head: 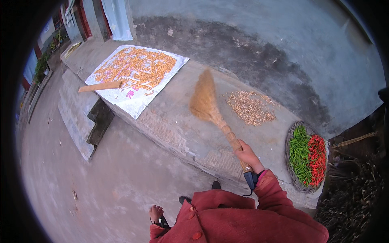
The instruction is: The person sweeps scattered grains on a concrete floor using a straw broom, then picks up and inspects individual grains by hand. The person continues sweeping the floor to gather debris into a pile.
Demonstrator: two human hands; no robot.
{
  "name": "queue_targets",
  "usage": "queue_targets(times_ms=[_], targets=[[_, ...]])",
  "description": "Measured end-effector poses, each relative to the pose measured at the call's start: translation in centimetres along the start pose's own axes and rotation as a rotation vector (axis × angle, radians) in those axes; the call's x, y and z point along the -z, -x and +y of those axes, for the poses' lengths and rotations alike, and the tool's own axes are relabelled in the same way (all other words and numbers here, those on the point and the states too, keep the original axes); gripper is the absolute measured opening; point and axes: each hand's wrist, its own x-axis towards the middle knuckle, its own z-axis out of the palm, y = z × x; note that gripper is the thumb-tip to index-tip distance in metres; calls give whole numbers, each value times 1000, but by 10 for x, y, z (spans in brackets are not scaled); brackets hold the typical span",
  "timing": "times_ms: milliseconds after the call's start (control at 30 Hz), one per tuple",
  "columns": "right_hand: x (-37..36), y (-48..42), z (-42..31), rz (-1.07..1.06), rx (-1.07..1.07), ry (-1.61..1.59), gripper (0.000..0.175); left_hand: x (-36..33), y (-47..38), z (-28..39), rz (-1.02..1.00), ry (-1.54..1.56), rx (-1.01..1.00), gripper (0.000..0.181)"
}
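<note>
My right hand point(247, 155) grips the bound handle of a straw hand broom point(206, 98), whose bristles spread over a raised concrete ledge point(194, 133). Whether the bristles touch the concrete I cannot tell. Just right of the broom head lies a loose patch of pale kernels or beans point(250, 107). Low at my side hangs my left hand point(156, 212), with nothing in it and the fingers loosely curled. Each wrist wears a small black device, and a cable runs from the right one.
A white sheet point(133, 104) spread with orange corn kernels point(136, 66) covers the ledge's left part, a wooden board point(100, 86) lying across its edge. Green and red chillies fill a wicker basket point(288, 148) at the right end. Concrete steps point(76, 106) descend at left; a wall point(252, 39) stands behind.
</note>
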Motion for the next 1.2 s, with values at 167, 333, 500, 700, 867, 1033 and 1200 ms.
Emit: queue_targets(times_ms=[167,333,500,700,867,1033,1200], targets=[[18,-7,10,27,-61,134,51,-4,-3,-1,-105,39,-3,23],[33,-3,-10,173,-56,45,49,8,-7,-16,-57,-14,-18,17],[11,1,-39,-71,30,-168,51,18,-14,-20,-295,179,-25,14],[-44,9,-92,-309,-38,-121,56,-24,22,-1,54,18,-170,23],[-92,-4,-170,-412,126,-224,60,4,37,10,94,43,-140,27],[-149,7,-211,-765,-54,-577,51,61,34,22,137,413,-93,25],[-226,10,-171,-1024,-249,-424,48,105,40,32,184,489,-127,22]])
